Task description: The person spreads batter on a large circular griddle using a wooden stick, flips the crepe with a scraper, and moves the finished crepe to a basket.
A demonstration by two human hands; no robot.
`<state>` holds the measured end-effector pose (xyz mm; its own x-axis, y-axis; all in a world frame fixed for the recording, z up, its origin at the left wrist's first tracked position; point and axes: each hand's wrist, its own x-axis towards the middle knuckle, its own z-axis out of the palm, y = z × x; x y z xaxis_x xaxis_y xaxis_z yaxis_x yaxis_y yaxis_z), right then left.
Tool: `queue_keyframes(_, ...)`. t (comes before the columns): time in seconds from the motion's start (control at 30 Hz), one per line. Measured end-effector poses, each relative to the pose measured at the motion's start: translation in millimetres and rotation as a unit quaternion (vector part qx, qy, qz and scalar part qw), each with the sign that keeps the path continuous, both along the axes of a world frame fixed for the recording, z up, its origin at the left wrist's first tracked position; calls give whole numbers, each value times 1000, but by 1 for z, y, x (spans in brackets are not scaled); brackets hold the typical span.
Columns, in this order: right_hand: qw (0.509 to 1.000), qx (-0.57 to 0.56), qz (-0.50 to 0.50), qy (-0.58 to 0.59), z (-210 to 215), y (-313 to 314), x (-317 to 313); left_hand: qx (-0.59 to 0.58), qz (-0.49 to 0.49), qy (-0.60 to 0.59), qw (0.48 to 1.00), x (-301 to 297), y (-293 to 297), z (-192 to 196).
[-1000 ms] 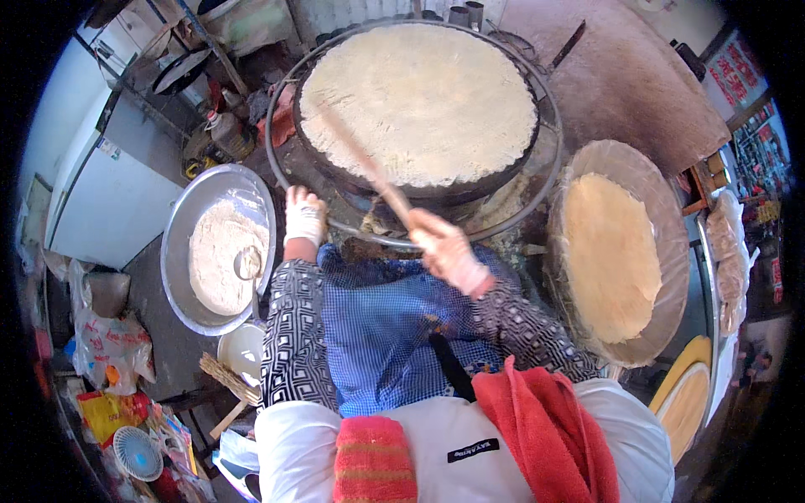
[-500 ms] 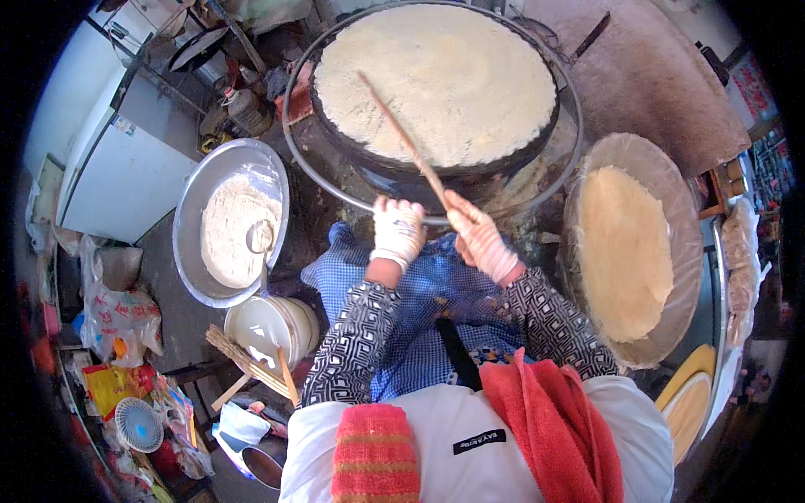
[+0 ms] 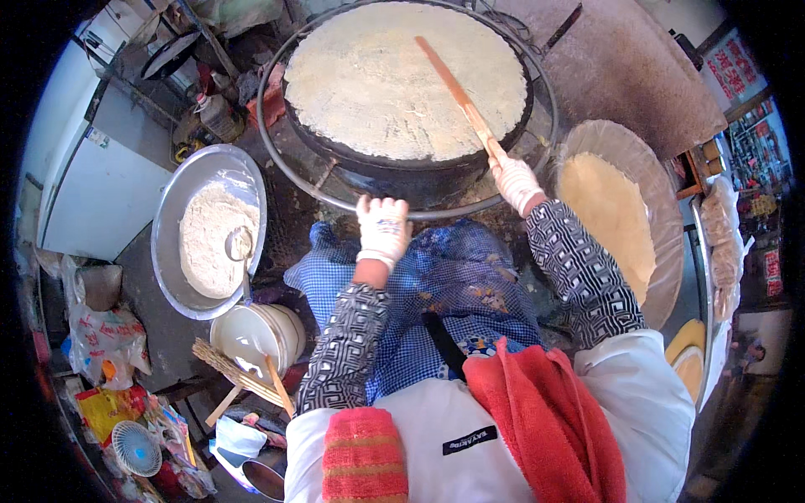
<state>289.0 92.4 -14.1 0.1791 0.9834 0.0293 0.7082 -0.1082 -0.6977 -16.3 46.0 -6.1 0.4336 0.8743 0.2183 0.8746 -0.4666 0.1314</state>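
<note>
My right hand (image 3: 515, 181), in a white glove, is closed around the handle of a long flat wooden spatula (image 3: 457, 92). Its blade reaches up and left over a thin pale sheet of batter (image 3: 360, 75), which covers most of a big round black griddle (image 3: 419, 174). A grey metal ring (image 3: 312, 189) circles the griddle. Also gloved, my left hand (image 3: 383, 228) has its fingers curled over the near part of that ring. The batter's surface looks streaked, with a ragged near edge.
Left of me are a metal basin (image 3: 172, 268) of flour-like powder with a ladle (image 3: 239, 245), and a white bucket (image 3: 289, 327) beside a straw brush (image 3: 220, 360). On the right, a plastic-lined basket (image 3: 667, 251) holds flat tan sheets (image 3: 612, 218). A brown board (image 3: 629, 84) lies beyond.
My right hand has moved right and up, away from my left hand, and the spatula has swung right across the griddle. The left hand stays at the ring. The whole view has shifted slightly.
</note>
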Motion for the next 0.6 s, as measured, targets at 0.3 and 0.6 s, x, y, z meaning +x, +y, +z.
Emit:
queue_keyframes(0.3,987,-70,106,94,14,-83,-141,-43,-22,15,999,11,-3,-23)
queue_keyframes(0.6,938,-28,164,-304,45,-64,-33,-26,-51,-44,997,25,-3,-22)
